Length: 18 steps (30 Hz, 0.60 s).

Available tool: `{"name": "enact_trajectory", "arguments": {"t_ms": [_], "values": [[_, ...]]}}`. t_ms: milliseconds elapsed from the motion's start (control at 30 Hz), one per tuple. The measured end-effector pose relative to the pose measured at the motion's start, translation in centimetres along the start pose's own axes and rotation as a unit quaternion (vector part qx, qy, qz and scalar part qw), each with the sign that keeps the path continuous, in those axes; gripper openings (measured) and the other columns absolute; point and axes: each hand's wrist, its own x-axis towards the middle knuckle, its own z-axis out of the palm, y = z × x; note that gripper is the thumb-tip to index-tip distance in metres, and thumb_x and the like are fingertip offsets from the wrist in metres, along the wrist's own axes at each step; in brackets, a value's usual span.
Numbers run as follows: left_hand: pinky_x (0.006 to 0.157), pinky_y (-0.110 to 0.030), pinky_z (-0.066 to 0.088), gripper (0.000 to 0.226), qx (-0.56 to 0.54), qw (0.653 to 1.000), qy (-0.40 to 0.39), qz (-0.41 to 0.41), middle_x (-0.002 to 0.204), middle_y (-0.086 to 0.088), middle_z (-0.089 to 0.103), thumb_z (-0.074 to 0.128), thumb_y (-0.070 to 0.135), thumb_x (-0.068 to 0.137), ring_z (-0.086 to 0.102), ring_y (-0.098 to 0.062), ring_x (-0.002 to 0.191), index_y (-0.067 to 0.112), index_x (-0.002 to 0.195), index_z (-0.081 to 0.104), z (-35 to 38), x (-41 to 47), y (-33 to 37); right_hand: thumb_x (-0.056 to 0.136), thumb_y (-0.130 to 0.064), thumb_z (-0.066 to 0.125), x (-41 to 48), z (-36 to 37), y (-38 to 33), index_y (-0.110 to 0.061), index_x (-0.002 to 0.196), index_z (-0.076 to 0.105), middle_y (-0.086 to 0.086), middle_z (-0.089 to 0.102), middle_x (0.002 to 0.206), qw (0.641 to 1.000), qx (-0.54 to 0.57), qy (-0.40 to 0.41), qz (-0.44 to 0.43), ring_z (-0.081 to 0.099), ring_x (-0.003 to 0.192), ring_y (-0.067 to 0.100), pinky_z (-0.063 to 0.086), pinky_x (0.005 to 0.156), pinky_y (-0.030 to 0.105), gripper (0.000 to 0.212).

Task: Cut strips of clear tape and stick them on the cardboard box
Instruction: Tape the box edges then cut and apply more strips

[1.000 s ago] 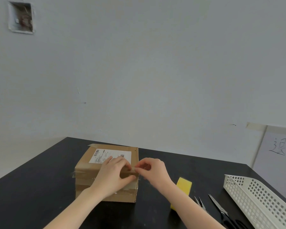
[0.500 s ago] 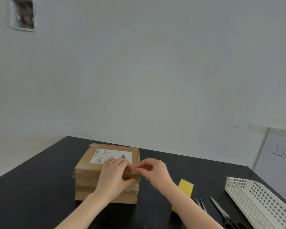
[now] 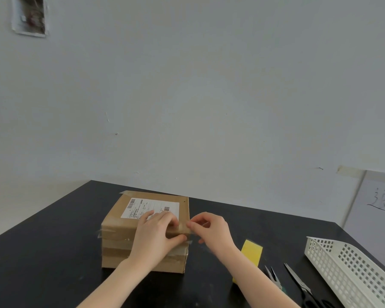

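A brown cardboard box point(image 3: 118, 227) with a white shipping label point(image 3: 151, 206) sits on the black table point(image 3: 42, 252). Clear tape bands cross its front and top. My left hand point(image 3: 156, 236) rests on the box's right front corner, fingers on top and thumb pressing the front edge. My right hand point(image 3: 211, 227) is just right of that corner, thumb and forefinger pinching the end of a clear tape strip point(image 3: 183, 227) that lies over the corner. Black scissors point(image 3: 300, 285) lie at the right front.
A yellow block point(image 3: 251, 252) stands behind my right forearm. Small pliers point(image 3: 273, 277) lie beside the scissors. A white perforated basket point(image 3: 351, 270) occupies the right edge. A grey wall stands close behind the table.
Both hands stay at the box's right front corner. My right hand's fingers have shifted slightly along the tape end; the camera view has tilted a little.
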Motion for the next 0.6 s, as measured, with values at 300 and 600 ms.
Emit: {"name": "enact_trajectory", "arguments": {"t_ms": [300, 600], "values": [[0.101, -0.029, 0.029, 0.033, 0.027, 0.999, 0.016, 0.025, 0.084, 0.021, 0.063, 0.075, 0.055, 0.071, 0.059, -0.001, 0.082, 0.036, 0.088, 0.055, 0.3, -0.4, -0.4, 0.088, -0.027, 0.068, 0.8, 1.5, 0.4, -0.022, 0.091, 0.067, -0.005, 0.066, 0.086, 0.998, -0.011, 0.028, 0.049, 0.064, 0.069, 0.012, 0.052, 0.057, 0.014, 0.006], [0.099, -0.031, 0.033, 0.028, 0.048, 0.997, 0.013, 0.067, 0.094, 0.020, 0.063, 0.073, 0.053, 0.073, 0.061, -0.005, 0.091, 0.039, 0.094, 0.062, 0.7, -0.6, -0.6, 0.085, -0.026, 0.071, 1.6, 2.1, 1.0, -0.023, 0.098, 0.061, -0.004, 0.065, 0.092, 0.995, 0.022, 0.048, 0.082, 0.065, 0.080, 0.014, 0.060, 0.065, 0.025, 0.016]]}}
